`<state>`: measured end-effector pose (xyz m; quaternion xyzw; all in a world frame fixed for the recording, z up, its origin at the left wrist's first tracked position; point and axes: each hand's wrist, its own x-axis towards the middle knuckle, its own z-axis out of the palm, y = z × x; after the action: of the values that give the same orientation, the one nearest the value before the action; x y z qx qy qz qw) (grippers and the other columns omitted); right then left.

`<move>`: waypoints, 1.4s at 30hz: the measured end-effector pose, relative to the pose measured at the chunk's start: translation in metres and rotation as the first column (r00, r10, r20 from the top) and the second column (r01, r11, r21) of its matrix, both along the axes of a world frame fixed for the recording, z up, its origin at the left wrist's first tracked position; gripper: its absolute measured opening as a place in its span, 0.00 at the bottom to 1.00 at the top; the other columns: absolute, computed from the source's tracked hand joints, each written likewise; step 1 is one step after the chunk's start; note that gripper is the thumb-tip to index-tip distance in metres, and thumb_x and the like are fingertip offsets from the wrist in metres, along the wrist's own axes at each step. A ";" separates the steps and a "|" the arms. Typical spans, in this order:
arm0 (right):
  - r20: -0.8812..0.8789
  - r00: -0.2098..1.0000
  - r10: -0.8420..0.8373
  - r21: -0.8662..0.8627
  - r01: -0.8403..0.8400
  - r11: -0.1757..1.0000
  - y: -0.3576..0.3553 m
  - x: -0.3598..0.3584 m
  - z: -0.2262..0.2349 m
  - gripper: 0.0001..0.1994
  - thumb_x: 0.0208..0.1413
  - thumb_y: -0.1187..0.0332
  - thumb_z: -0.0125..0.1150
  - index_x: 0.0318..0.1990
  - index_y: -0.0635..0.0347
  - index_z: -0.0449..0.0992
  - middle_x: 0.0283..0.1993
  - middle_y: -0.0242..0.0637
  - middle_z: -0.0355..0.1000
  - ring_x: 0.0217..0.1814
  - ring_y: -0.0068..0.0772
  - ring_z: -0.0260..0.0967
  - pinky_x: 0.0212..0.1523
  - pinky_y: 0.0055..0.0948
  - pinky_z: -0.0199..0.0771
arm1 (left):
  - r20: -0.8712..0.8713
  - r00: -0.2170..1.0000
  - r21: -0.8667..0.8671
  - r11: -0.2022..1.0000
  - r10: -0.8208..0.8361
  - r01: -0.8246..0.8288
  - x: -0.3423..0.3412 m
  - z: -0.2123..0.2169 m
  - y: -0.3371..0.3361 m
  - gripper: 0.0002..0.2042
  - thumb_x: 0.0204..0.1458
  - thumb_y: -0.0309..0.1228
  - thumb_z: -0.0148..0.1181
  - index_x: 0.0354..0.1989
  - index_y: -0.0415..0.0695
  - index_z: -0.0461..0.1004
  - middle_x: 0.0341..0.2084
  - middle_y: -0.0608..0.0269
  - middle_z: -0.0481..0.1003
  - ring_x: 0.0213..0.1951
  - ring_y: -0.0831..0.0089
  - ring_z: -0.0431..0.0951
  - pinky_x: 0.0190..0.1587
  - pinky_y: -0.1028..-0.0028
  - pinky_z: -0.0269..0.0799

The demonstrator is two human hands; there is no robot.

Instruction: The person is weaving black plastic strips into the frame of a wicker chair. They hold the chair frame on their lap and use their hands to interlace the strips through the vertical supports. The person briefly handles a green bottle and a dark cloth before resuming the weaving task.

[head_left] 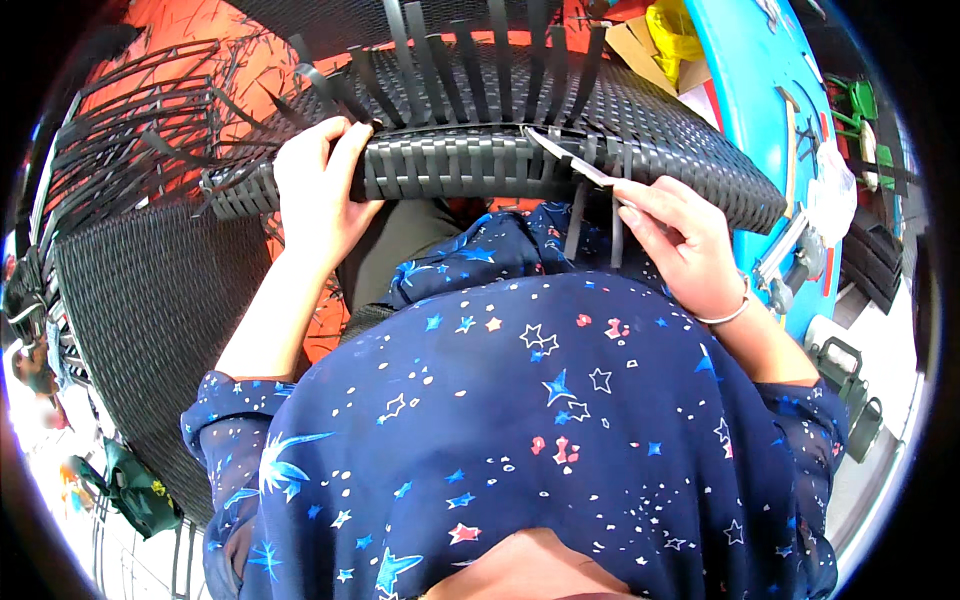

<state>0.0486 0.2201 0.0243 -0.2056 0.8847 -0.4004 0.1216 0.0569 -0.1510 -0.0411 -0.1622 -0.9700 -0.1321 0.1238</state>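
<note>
A black woven rattan-style panel [450, 170] lies across my lap, its rolled edge toward me. Several loose flat black strips [465, 75] stand up from a seam along that edge. At the seam's left end my left hand [322, 175] is closed on the woven panel, thumb and forefinger pinched at the base of the strips. My right hand [682, 235] pinches a slim, shiny silvery piece [568, 157], whose pointed far end touches the seam right of the middle. Whether it is a tool or a strip catching light, I cannot tell. Two strip ends [616, 235] hang below the edge beside my right fingers.
On the left stand another dark woven piece [160, 340] and a bare black frame [140, 115]. Strip scraps litter the orange-red floor covering [255, 55]. A blue table [745, 60] curves along the right, near a yellow bag [672, 30] and cardboard [640, 48].
</note>
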 end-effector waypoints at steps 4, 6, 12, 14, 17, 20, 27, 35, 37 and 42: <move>0.045 0.999 -0.009 0.018 0.009 1.000 -0.001 -0.003 0.009 0.15 0.58 0.77 0.64 0.53 0.60 0.81 0.30 0.37 0.70 0.29 0.30 0.68 0.31 0.26 0.68 | 0.012 1.000 0.004 1.000 0.012 -0.012 -0.003 0.002 0.000 0.35 0.30 0.28 0.77 0.55 0.49 0.74 0.49 0.61 0.72 0.53 0.58 0.73 0.58 0.58 0.64; -0.046 0.999 0.012 -0.054 -0.014 0.998 0.002 0.006 -0.002 0.15 0.58 0.79 0.63 0.53 0.63 0.80 0.31 0.35 0.67 0.29 0.25 0.64 0.30 0.24 0.63 | 0.004 1.000 0.014 1.000 0.001 -0.001 -0.004 0.003 0.003 0.35 0.30 0.28 0.77 0.56 0.49 0.74 0.49 0.61 0.72 0.53 0.57 0.73 0.58 0.58 0.65; -0.192 0.855 -0.481 -0.354 0.397 0.847 -0.010 -0.010 0.010 0.15 0.63 0.75 0.62 0.56 0.68 0.77 0.40 0.35 0.77 0.39 0.25 0.72 0.45 0.25 0.73 | -0.010 1.000 0.024 1.000 0.000 0.000 0.001 -0.001 -0.006 0.36 0.29 0.30 0.78 0.55 0.49 0.74 0.50 0.58 0.70 0.54 0.55 0.71 0.59 0.56 0.64; 0.010 0.838 -0.545 -0.496 0.477 0.725 -0.015 -0.015 0.026 0.16 0.64 0.76 0.60 0.58 0.68 0.76 0.42 0.34 0.77 0.41 0.23 0.71 0.48 0.24 0.72 | -0.016 1.000 0.029 1.000 0.008 -0.008 0.001 -0.002 -0.004 0.37 0.29 0.30 0.78 0.55 0.49 0.73 0.50 0.58 0.70 0.55 0.55 0.71 0.60 0.56 0.64; -0.282 0.954 -0.102 -0.137 0.065 0.988 -0.020 -0.012 0.021 0.14 0.60 0.78 0.63 0.54 0.65 0.80 0.31 0.33 0.72 0.33 0.29 0.69 0.37 0.27 0.70 | -0.036 0.999 0.027 0.999 0.017 -0.016 0.000 -0.004 -0.003 0.37 0.29 0.29 0.78 0.56 0.49 0.73 0.50 0.59 0.70 0.54 0.55 0.71 0.59 0.57 0.64; -0.049 0.991 0.124 0.158 -0.115 0.981 -0.020 -0.010 0.037 0.15 0.57 0.74 0.65 0.52 0.52 0.83 0.28 0.37 0.69 0.27 0.36 0.69 0.30 0.31 0.69 | -0.059 0.998 0.038 0.999 0.021 -0.019 0.002 -0.004 -0.002 0.38 0.29 0.27 0.77 0.57 0.48 0.72 0.51 0.60 0.71 0.52 0.56 0.73 0.57 0.57 0.65; -0.199 0.911 0.361 0.421 -0.253 0.871 -0.016 -0.040 0.071 0.11 0.58 0.69 0.64 0.48 0.55 0.83 0.30 0.40 0.74 0.31 0.43 0.74 0.33 0.37 0.73 | -0.070 0.997 0.017 1.000 0.022 -0.021 0.008 -0.006 -0.004 0.38 0.31 0.32 0.77 0.59 0.47 0.71 0.53 0.58 0.70 0.56 0.55 0.70 0.61 0.56 0.63; -0.243 0.814 0.527 0.495 -0.363 0.789 -0.027 -0.072 0.064 0.10 0.58 0.69 0.64 0.46 0.55 0.83 0.33 0.42 0.77 0.35 0.47 0.76 0.36 0.40 0.75 | -0.012 1.000 0.040 0.999 0.015 -0.015 0.009 -0.002 -0.004 0.40 0.32 0.34 0.78 0.60 0.46 0.70 0.54 0.56 0.69 0.58 0.52 0.69 0.63 0.55 0.63; -0.202 0.824 0.529 0.616 -0.313 0.723 -0.030 -0.068 0.072 0.13 0.58 0.71 0.63 0.50 0.57 0.82 0.32 0.45 0.75 0.33 0.50 0.75 0.35 0.40 0.73 | -0.016 1.000 0.037 0.999 0.019 -0.019 0.007 -0.001 -0.004 0.40 0.31 0.34 0.79 0.60 0.46 0.70 0.54 0.56 0.69 0.58 0.53 0.69 0.63 0.55 0.63; -0.160 0.852 0.499 0.574 -0.330 0.749 -0.024 -0.073 0.068 0.09 0.57 0.68 0.65 0.44 0.56 0.83 0.32 0.41 0.77 0.36 0.46 0.77 0.38 0.41 0.76 | 0.004 1.000 0.025 0.999 0.027 -0.027 0.006 0.000 -0.002 0.41 0.31 0.35 0.79 0.61 0.48 0.71 0.54 0.57 0.69 0.58 0.53 0.68 0.63 0.55 0.63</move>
<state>-0.0245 0.1957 0.0923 -0.4166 0.8982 -0.0683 0.1224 0.0627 -0.1534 -0.0411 -0.1471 -0.9707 -0.1426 0.1258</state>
